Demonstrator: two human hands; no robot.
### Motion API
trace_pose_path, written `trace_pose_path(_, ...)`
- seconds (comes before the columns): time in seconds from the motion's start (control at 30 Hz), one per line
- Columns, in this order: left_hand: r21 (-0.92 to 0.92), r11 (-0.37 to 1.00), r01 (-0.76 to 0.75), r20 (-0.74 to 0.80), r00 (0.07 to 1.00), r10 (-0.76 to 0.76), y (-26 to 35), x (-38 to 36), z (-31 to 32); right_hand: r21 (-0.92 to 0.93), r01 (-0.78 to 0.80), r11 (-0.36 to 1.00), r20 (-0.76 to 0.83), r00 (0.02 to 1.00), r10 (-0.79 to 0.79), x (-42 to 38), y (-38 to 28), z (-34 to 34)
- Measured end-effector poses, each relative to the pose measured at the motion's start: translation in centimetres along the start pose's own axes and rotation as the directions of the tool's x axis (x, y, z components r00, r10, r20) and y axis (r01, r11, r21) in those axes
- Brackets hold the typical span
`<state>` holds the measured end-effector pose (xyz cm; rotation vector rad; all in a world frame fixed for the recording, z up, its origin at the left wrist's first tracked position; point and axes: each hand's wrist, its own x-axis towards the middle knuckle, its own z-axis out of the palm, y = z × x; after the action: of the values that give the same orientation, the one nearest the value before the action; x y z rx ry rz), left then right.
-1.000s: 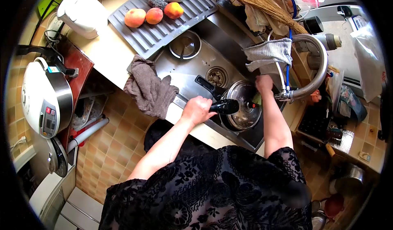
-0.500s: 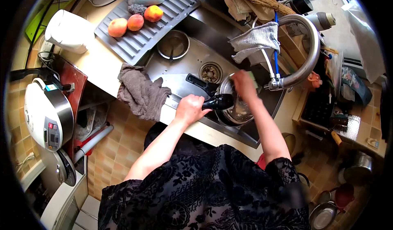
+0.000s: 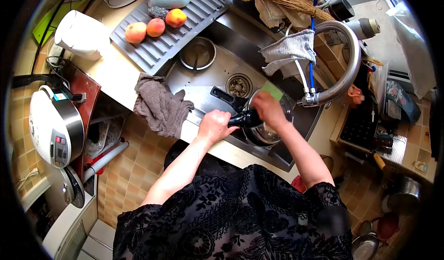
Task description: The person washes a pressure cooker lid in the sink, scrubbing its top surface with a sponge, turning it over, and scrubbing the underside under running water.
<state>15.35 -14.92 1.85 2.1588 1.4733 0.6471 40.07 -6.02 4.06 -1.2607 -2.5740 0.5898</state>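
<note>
The left hand [image 3: 214, 126] is clamped on a black handle [image 3: 245, 119], apparently to steady the metal pot [image 3: 260, 142] beyond it in the sink [image 3: 217, 80], while the right hand [image 3: 267, 108] grips a green scouring pad [image 3: 272, 90] above.

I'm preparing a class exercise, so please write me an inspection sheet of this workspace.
Surface: metal sink, debris in drain.
Job's things: pot, black handle, green pad.
Clutter: brown towel over counter edge; three peaches on grey rack; metal bowl in sink.
Hands: left hand grips black handle; right hand holds green pad over pot.
Cables: dark cable near left wall.
Surroundings: rice cooker left; blue hose right.
</note>
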Motion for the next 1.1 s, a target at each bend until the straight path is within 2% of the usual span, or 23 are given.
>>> trace_pose_path(0.03, -0.001, 1.000, 0.005, -0.011, 1.000, -0.005, 0.0, 0.1, 0.2, 0.002, 0.051, 0.999, -0.014, 0.999, -0.051, 0.1, -1.3, -0.1)
trace_pose_path(0.1, -0.003, 1.000, 0.010, -0.015, 1.000, -0.010, -0.1, -0.1, 0.4, -0.038, -0.039, 0.999, 0.003, 0.999, 0.039, 0.7, -1.1, -0.8)
trace_pose_path(0.13, -0.001, 1.000, 0.003, -0.022, 1.000, -0.003, -0.2, -0.2, 0.7, -0.094, -0.089, 0.992, -0.040, 0.996, 0.086, 1.0, 0.4, 0.0)
trace_pose_path(0.2, 0.022, 1.000, 0.000, -0.013, 1.000, 0.000, 0.0, -0.3, 0.5, -0.120, -0.091, 0.989, -0.063, 0.995, 0.084, 1.1, 0.9, 0.5)
trace_pose_path(0.23, 0.034, 0.999, 0.003, -0.015, 1.000, -0.003, -0.1, -0.1, 0.3, -0.135, -0.085, 0.987, -0.073, 0.994, 0.076, 1.7, 1.0, 0.5)
trace_pose_path(0.27, 0.033, 0.999, 0.001, -0.018, 1.000, -0.001, -0.2, 0.0, 0.1, -0.085, 0.017, 0.996, -0.071, 0.997, -0.023, 1.3, 0.2, 0.2)
trace_pose_path(0.3, 0.028, 1.000, 0.000, -0.020, 1.000, 0.001, -0.2, 0.1, -0.1, -0.056, 0.045, 0.997, 0.006, 0.999, -0.045, 0.5, -0.4, 0.3)
trace_pose_path(0.37, 0.012, 1.000, -0.003, -0.010, 1.000, 0.003, 0.0, -0.1, 0.1, -0.076, 0.053, 0.996, 0.013, 0.999, -0.052, 0.1, -1.7, 0.2)
trace_pose_path(0.47, -0.006, 1.000, 0.010, -0.028, 1.000, -0.010, 0.0, -0.4, 0.6, -0.150, -0.076, 0.986, -0.079, 0.995, 0.064, 1.8, -0.7, 0.2)
trace_pose_path(0.5, -0.002, 1.000, 0.007, -0.036, 0.999, -0.007, -0.1, -0.3, 0.4, -0.135, -0.074, 0.988, -0.078, 0.995, 0.064, 1.9, -0.7, 0.4)
trace_pose_path(0.57, 0.016, 1.000, -0.012, -0.031, 0.999, 0.013, -0.4, -0.5, 0.5, -0.107, -0.066, 0.992, -0.072, 0.996, 0.058, 1.7, -0.6, 0.7)
trace_pose_path(0.63, 0.022, 1.000, -0.010, -0.022, 1.000, 0.010, -0.4, -0.4, 0.7, -0.044, 0.077, 0.996, 0.010, 0.997, -0.077, 0.3, -1.6, 0.9)
trace_pose_path(0.7, -0.003, 1.000, 0.001, -0.017, 1.000, -0.001, -0.2, -0.5, 0.9, -0.026, 0.050, 0.998, -0.003, 0.999, -0.050, 0.8, -1.7, 0.1)
trace_pose_path(0.77, -0.004, 1.000, 0.005, -0.032, 0.999, -0.005, -0.4, -0.5, 0.9, -0.185, -0.048, 0.982, -0.045, 0.998, 0.040, 1.9, -0.7, 0.7)
trace_pose_path(0.8, 0.005, 1.000, -0.001, -0.031, 1.000, 0.001, -0.4, -0.5, 0.9, -0.203, -0.069, 0.977, -0.106, 0.993, 0.048, 2.6, 0.0, 1.2)
trace_pose_path(0.9, 0.019, 1.000, -0.021, -0.035, 0.999, 0.021, -0.5, -0.5, 0.8, -0.171, -0.033, 0.985, -0.051, 0.998, 0.024, 2.0, 0.1, 1.6)
trace_pose_path(0.93, 0.026, 1.000, -0.008, -0.011, 1.000, 0.008, -0.4, -0.4, 0.6, -0.111, 0.029, 0.993, 0.051, 0.998, -0.023, 1.4, -0.3, 1.4)
trace_pose_path(0.97, 0.021, 1.000, -0.006, -0.016, 1.000, 0.006, -0.5, -0.2, 0.7, -0.111, 0.019, 0.994, 0.070, 0.998, -0.011, 1.3, -2.2, 1.1)
trace_pose_path(1.03, 0.009, 1.000, -0.009, -0.002, 1.000, 0.009, -0.6, -0.4, 1.0, -0.080, -0.047, 0.996, 0.035, 0.998, 0.050, 1.6, -1.6, 0.7)
trace_pose_path(1.1, 0.008, 1.000, -0.003, 0.001, 1.000, 0.003, -0.3, -0.7, 0.9, -0.159, -0.108, 0.981, -0.066, 0.993, 0.098, 2.0, -1.0, 1.4)
